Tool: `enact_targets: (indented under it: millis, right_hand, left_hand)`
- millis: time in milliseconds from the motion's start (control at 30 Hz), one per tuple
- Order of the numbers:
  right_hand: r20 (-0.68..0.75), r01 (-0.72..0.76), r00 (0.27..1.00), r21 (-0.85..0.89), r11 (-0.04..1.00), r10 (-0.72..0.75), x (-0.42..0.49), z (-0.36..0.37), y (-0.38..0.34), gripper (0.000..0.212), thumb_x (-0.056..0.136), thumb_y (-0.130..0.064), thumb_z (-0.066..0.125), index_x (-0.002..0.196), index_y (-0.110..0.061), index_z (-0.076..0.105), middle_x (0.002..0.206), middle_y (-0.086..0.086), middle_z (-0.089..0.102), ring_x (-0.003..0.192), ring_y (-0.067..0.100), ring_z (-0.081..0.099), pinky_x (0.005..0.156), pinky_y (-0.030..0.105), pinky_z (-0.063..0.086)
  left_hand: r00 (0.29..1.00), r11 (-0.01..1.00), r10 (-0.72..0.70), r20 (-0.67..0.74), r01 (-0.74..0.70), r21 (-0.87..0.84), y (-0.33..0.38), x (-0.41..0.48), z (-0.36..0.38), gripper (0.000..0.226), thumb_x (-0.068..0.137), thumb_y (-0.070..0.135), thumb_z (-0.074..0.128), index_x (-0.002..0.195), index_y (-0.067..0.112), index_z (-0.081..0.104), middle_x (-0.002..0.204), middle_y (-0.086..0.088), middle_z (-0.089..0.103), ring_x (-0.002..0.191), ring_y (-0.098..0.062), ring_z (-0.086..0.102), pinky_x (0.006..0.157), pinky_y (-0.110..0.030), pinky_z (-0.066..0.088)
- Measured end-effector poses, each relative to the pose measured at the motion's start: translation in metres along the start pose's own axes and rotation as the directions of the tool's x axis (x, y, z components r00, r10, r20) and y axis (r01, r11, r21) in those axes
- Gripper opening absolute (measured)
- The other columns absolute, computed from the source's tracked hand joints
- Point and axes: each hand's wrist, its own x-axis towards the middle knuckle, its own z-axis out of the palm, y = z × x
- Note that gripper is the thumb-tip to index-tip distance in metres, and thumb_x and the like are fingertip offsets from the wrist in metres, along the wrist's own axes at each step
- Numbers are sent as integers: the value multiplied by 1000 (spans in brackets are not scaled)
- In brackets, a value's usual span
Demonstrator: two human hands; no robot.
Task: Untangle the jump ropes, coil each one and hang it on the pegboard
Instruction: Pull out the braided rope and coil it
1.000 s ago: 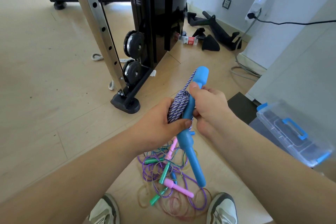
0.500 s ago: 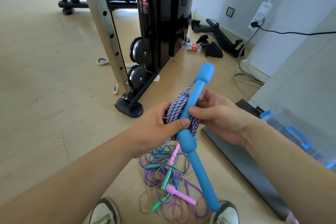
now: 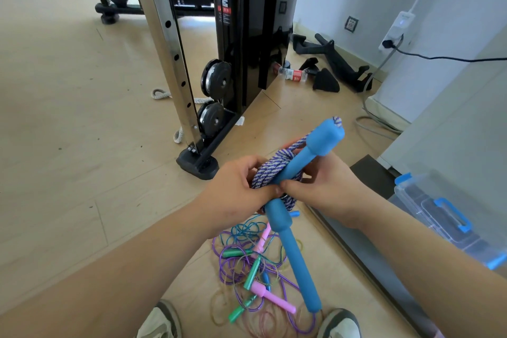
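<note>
Here, my left hand point(image 3: 236, 189) is curled around the coiled rope point(image 3: 270, 166). My right hand point(image 3: 326, 186) pinches the same coil against its blue handle point(image 3: 315, 143). The other ropes point(image 3: 247, 263) lie tangled on the floor between my shoes. The bottle label point(image 3: 294, 74) is too small to read.

1. You are holding the purple-and-white braided rope point(image 3: 267, 173) coiled in a bundle, its upper blue handle point(image 3: 315, 149) pointing up and its lower blue handle point(image 3: 299, 258) slanting down.
2. The thin ropes point(image 3: 233, 263), with pink and green handles, are lying tangled on the floor point(image 3: 82, 118) below.
</note>
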Motion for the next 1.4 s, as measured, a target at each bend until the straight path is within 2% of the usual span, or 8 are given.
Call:
enact_targets:
  millis: [167,367,500,667,800,900,1100,1400]
  right_hand:
    - [3,61,998,-30,998,-61,-1,3,2,46,82,-3,73,119,-27,59,107,0,72,101,27,70,89,53,59]
    - [-16,177,984,-65,982,-178,4,8,-2,48,77,18,63,115,-11,59,102,6,68,97,22,68,87,33,58]
    - [-86,176,979,-124,977,-187,9,3,0,50,70,19,64,107,-14,58,98,14,65,85,31,67,68,47,59]
    - [24,114,993,26,993,-114,2,7,-3,56,75,20,66,120,-11,55,106,20,68,95,27,72,82,52,60]
    - [366,-107,930,330,938,-23,-7,-17,-16,60,76,-29,86,131,-23,64,129,13,69,120,28,67,100,46,56]
    - [383,-241,919,352,904,96,-9,-24,-15,86,64,-75,79,133,-26,66,136,9,68,128,35,61,105,51,51]
    - [172,-186,976,326,927,135,-6,-20,-5,46,84,-29,73,127,-12,67,120,14,74,108,31,72,92,46,57]
    - [142,-62,990,350,935,12,-5,-23,1,39,93,-13,67,130,-1,61,128,27,66,116,40,66,102,55,53]
  left_hand:
    - [998,999,-40,-41,41,14,2,0,0,27,86,0,73,107,16,67,87,-14,77,64,-21,73,61,-33,63]
    - [997,996,-62,-40,60,-62,6,0,0,28,87,-5,68,111,10,67,95,-21,75,70,-22,75,59,-29,61]
    - [994,993,-53,95,63,-102,3,1,0,29,92,3,70,119,15,68,110,-16,75,99,-29,75,84,-34,63]
    - [999,998,-41,7,41,44,-6,2,-5,17,95,18,71,112,18,68,105,-7,75,78,-15,75,80,-31,63]
    - [999,998,-40,-4,40,56,-3,3,-11,17,98,17,66,116,19,68,106,-4,75,76,-8,71,67,-18,56]
    - [999,993,-36,19,34,109,-6,2,-10,17,97,20,68,115,21,70,101,1,76,84,-14,71,74,-23,60]
    - [997,999,-50,60,49,18,0,2,-4,21,96,18,71,115,10,69,102,-13,76,81,-18,74,67,-22,58]
    - [982,972,-90,164,123,-201,8,0,-9,31,92,10,73,122,8,63,115,-19,73,91,-23,74,72,-29,61]
